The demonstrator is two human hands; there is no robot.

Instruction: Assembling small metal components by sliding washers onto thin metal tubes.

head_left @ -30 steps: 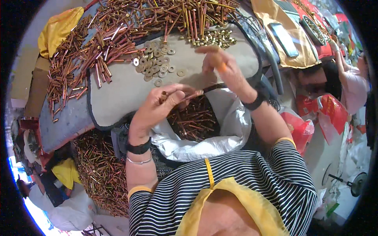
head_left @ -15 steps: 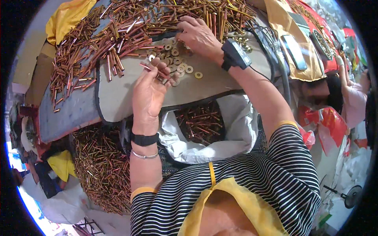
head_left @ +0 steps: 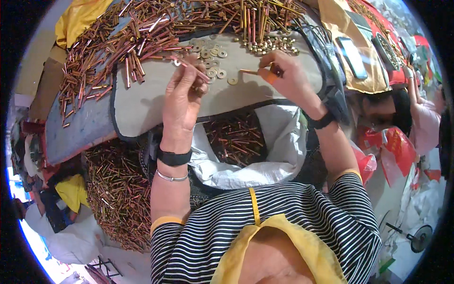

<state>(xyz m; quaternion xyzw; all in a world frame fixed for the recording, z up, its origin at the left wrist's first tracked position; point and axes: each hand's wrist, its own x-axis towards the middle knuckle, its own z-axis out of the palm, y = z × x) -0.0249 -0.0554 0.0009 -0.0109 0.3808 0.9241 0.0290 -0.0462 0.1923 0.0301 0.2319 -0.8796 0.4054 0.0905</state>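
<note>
My left hand (head_left: 180, 102) is closed on a copper-coloured bolt (head_left: 201, 75), with a ring-shaped washer (head_left: 177, 62) by the fingertips. To the right, my right hand (head_left: 289, 79) pinches a thin brass-coloured bolt (head_left: 248, 72) that points left. The far ends of both held pieces are partly hidden by fingers. Both hands are above a beige mat (head_left: 151, 102). Loose flat washers (head_left: 221, 74) lie between the hands. Small brass nuts (head_left: 265, 45) are gathered just beyond my right hand.
A heap of long bolts (head_left: 142, 38) covers the table's far side. In front stands a white sack (head_left: 288, 163) of bolts; a larger mass of bolts (head_left: 116, 199) is at lower left. A phone (head_left: 352, 57) and cables (head_left: 326, 42) lie right. Another person (head_left: 428, 113) is far right.
My right hand has drawn back from the far heap, toward me and to the right, and a bolt now shows in its fingers. My left hand has tilted its bolt into clearer view.
</note>
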